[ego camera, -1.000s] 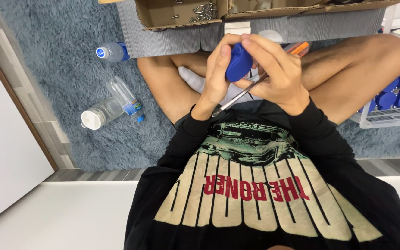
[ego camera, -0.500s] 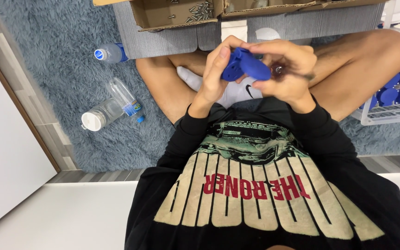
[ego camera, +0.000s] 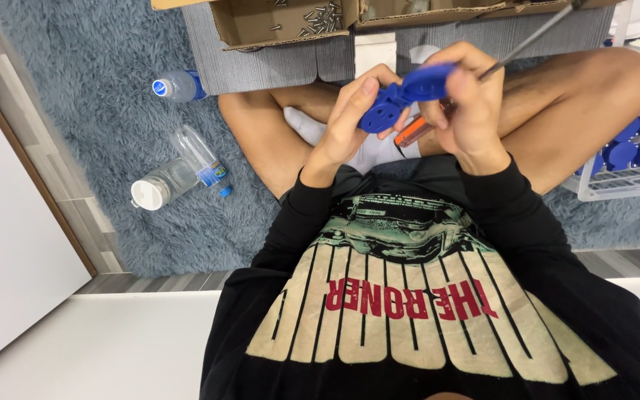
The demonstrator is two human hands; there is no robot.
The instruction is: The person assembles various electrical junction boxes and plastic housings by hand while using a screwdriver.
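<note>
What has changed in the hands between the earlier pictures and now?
The blue plastic part was turned: it now lies flatter, its round holed end toward the left hand. The screwdriver in the right hand swung, so its shaft now points up and away. Both hands stayed on the part; the bottles and the cardboard box did not move.

View: single head camera, worn above the seated body.
Direction: straight down over the chest and black shirt onto crossed legs and grey rug.
Distance: close; both hands fill the upper middle.
Orientation: rug's far edge, with cardboard box, at top of frame; lap at bottom.
Coverage: bottles left, white basket right.
Shared: no second view.
</note>
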